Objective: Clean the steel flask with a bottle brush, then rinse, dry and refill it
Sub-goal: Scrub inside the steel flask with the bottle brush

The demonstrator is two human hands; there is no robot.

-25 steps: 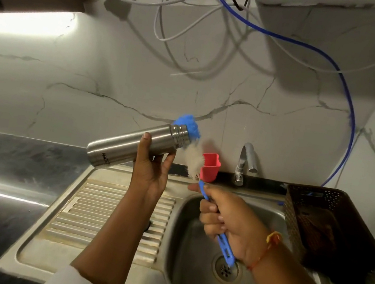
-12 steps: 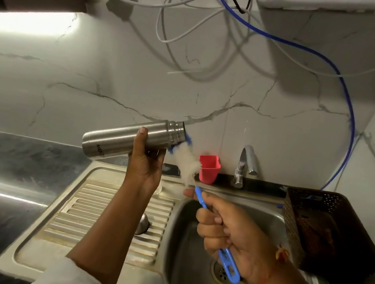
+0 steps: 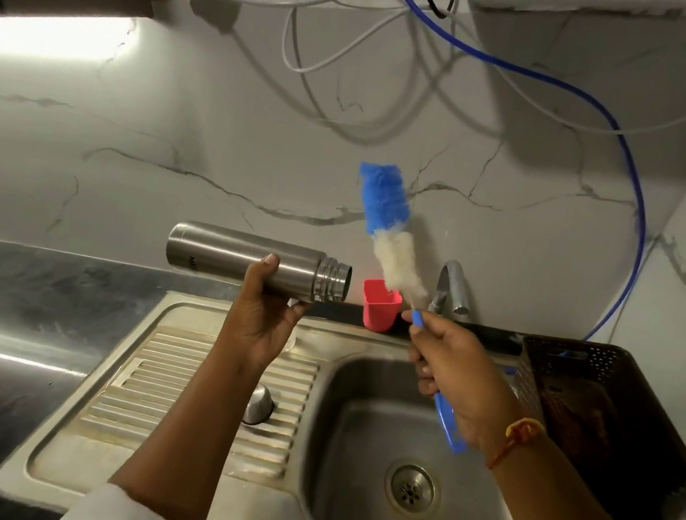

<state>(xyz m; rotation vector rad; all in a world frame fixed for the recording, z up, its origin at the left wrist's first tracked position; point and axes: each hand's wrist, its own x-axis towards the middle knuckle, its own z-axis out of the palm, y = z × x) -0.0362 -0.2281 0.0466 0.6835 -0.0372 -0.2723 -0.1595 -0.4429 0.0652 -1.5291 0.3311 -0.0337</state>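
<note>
Left hand (image 3: 263, 328) grips the flask (image 3: 255, 261) level, mouth rightward; right hand (image 3: 455, 376) grips the brush (image 3: 393, 245), bristles clear of it, seemingly wet.

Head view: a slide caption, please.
Left hand holds the steel flask sideways; right hand holds the bottle brush clear.

Dark stone countertop (image 3: 11, 297) w/ a stainless sink unit (image 3: 168, 497) set into it. Ribbed drainboard (image 3: 161, 375) on the L, basin (image 3: 377, 400) w/ round drain (image 3: 411, 491) on the R. A small steel cap (image 3: 260, 404) sits on the drainboard near its R edge, partly hidden by a forearm. At the back edge: red plastic cup (image 3: 378, 310), upright, near a chrome tap (image 3: 454, 286). Dark perforated basket (image 3: 585, 365) at the R end, beside the basin.
</note>
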